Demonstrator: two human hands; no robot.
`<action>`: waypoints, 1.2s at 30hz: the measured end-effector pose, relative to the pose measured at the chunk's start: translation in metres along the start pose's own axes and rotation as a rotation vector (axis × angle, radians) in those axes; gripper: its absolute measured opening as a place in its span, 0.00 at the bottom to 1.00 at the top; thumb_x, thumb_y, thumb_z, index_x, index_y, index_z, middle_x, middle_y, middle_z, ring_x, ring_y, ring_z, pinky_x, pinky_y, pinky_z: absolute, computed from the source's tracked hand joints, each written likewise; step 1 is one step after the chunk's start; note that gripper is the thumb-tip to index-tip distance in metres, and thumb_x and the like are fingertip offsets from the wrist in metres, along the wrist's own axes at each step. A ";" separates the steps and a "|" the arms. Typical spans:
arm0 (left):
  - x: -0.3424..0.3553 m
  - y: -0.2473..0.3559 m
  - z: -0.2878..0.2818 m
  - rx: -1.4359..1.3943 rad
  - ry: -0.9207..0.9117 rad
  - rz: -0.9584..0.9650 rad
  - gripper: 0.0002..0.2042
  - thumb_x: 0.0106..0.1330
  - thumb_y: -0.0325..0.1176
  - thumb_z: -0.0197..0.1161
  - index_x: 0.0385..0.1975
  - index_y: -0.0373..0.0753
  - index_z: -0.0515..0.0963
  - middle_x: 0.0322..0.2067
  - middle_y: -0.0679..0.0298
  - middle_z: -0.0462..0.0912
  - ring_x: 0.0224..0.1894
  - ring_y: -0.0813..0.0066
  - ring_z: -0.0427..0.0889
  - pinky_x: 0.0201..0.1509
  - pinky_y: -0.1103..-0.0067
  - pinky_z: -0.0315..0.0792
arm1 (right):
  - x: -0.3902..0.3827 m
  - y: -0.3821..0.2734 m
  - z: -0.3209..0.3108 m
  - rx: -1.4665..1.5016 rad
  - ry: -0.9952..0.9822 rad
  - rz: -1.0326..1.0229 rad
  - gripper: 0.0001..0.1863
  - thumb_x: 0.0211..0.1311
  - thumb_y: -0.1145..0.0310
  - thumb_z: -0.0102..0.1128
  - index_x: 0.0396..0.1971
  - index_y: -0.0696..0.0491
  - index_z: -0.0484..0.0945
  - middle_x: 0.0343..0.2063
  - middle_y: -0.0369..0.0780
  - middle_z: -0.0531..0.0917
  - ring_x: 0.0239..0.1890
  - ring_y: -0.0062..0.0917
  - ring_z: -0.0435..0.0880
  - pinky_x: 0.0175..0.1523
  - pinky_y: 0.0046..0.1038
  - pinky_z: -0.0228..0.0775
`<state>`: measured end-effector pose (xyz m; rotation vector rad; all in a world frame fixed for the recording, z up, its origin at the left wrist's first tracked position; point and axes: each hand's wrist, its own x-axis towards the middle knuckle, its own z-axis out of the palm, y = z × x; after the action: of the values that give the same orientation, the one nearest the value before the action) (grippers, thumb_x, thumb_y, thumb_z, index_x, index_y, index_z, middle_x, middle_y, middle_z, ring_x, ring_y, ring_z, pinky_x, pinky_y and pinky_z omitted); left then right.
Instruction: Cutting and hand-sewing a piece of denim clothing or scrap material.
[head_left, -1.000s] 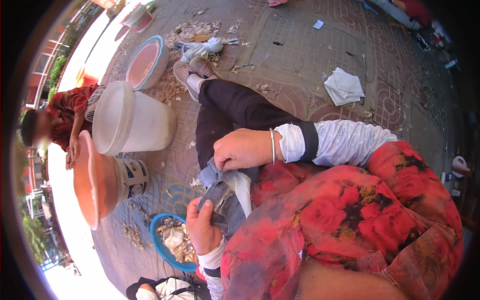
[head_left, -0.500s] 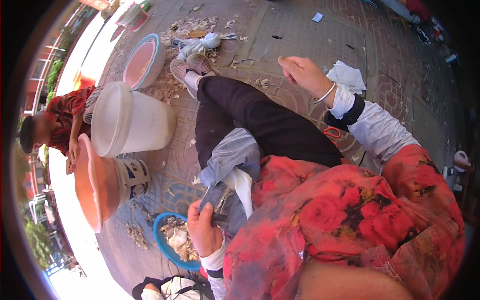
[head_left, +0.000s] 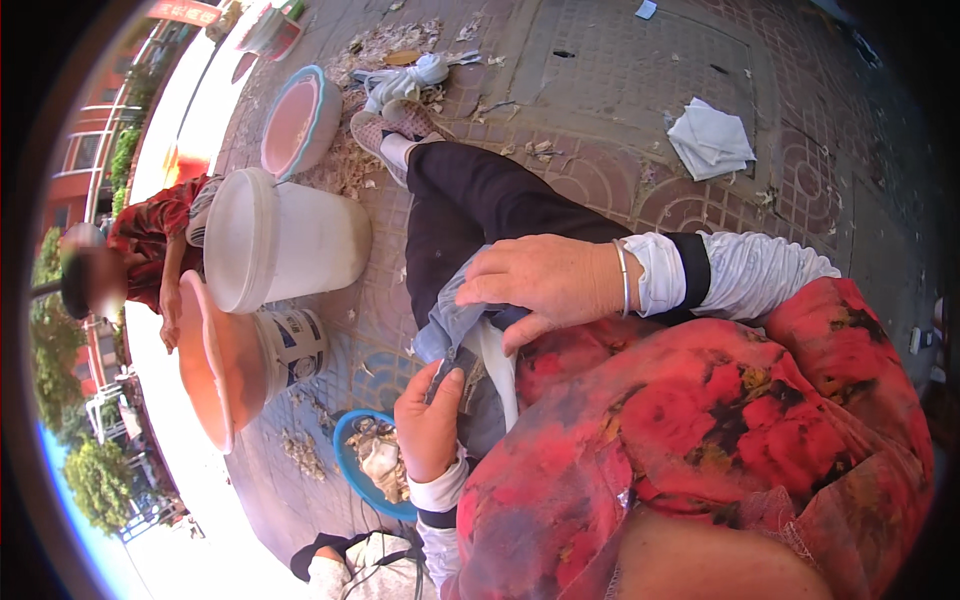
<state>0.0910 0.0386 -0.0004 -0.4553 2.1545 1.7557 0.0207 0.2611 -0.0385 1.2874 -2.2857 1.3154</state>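
Note:
A grey cloth garment (head_left: 462, 310) lies over my crossed legs in dark trousers, with a darker grey part that has a zipper. My left hand (head_left: 430, 420) is closed, pinching the garment's dark edge between thumb and fingers. Over the lighter grey fabric lies my right hand (head_left: 550, 280), with a bangle at its wrist. Its fingers reach across the cloth and its thumb stands apart. I cannot tell whether anything thin is in those fingers. A strip of white cloth (head_left: 497, 370) hangs between the two hands.
At left stand a white bucket (head_left: 310, 240), an orange basin (head_left: 235, 355) on another bucket, and a pink basin (head_left: 300, 125). A person (head_left: 150, 250) sits behind them. A blue basin (head_left: 350, 460) with pale scraps stands near my left hand. White papers (head_left: 710, 140) lie on the paving.
My right hand has come down and left from above the paving onto the grey garment, its fingers opening out. The left hand keeps its pinch. The view has shifted slightly.

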 end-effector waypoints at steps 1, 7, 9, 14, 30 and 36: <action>-0.001 0.002 0.000 0.002 -0.003 0.006 0.09 0.55 0.25 0.59 0.36 0.31 0.75 0.27 0.66 0.77 0.28 0.84 0.73 0.34 0.87 0.66 | 0.002 0.000 0.005 -0.042 -0.058 0.019 0.16 0.46 0.61 0.59 0.33 0.53 0.73 0.30 0.38 0.73 0.34 0.33 0.75 0.39 0.31 0.68; -0.014 0.020 -0.002 -0.473 -0.063 0.034 0.09 0.56 0.20 0.53 0.37 0.28 0.73 0.32 0.55 0.79 0.33 0.70 0.79 0.41 0.77 0.73 | 0.010 -0.019 -0.010 -0.214 -0.088 -0.107 0.08 0.44 0.67 0.52 0.27 0.51 0.72 0.23 0.35 0.70 0.28 0.29 0.72 0.32 0.28 0.64; -0.021 0.021 0.002 -0.481 -0.082 0.113 0.09 0.56 0.20 0.53 0.38 0.29 0.73 0.33 0.55 0.79 0.34 0.70 0.79 0.42 0.77 0.72 | 0.004 -0.032 -0.019 -0.263 0.046 -0.251 0.07 0.42 0.67 0.52 0.24 0.51 0.71 0.20 0.34 0.67 0.24 0.26 0.70 0.27 0.25 0.60; -0.021 0.011 0.004 -0.414 -0.165 0.329 0.08 0.58 0.20 0.52 0.37 0.31 0.74 0.36 0.61 0.75 0.39 0.74 0.74 0.47 0.79 0.66 | -0.003 -0.047 -0.025 -0.027 -0.117 -0.191 0.07 0.47 0.65 0.54 0.23 0.53 0.70 0.23 0.37 0.70 0.27 0.29 0.71 0.31 0.29 0.64; -0.024 0.024 0.007 -0.176 -0.126 0.340 0.07 0.56 0.20 0.54 0.35 0.30 0.74 0.33 0.65 0.73 0.35 0.81 0.69 0.41 0.86 0.62 | 0.030 -0.049 0.006 0.063 0.189 -0.081 0.05 0.44 0.71 0.57 0.22 0.54 0.71 0.23 0.36 0.71 0.26 0.27 0.73 0.28 0.27 0.66; -0.024 0.021 0.006 -0.237 -0.143 0.246 0.08 0.58 0.21 0.53 0.37 0.28 0.73 0.34 0.65 0.73 0.36 0.81 0.69 0.43 0.85 0.62 | 0.028 -0.057 0.000 -0.225 0.123 -0.148 0.06 0.40 0.67 0.51 0.16 0.53 0.69 0.21 0.37 0.69 0.24 0.28 0.72 0.28 0.25 0.67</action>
<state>0.1038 0.0492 0.0277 -0.1172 1.9814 2.1190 0.0481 0.2323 0.0109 1.2365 -2.1381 1.0257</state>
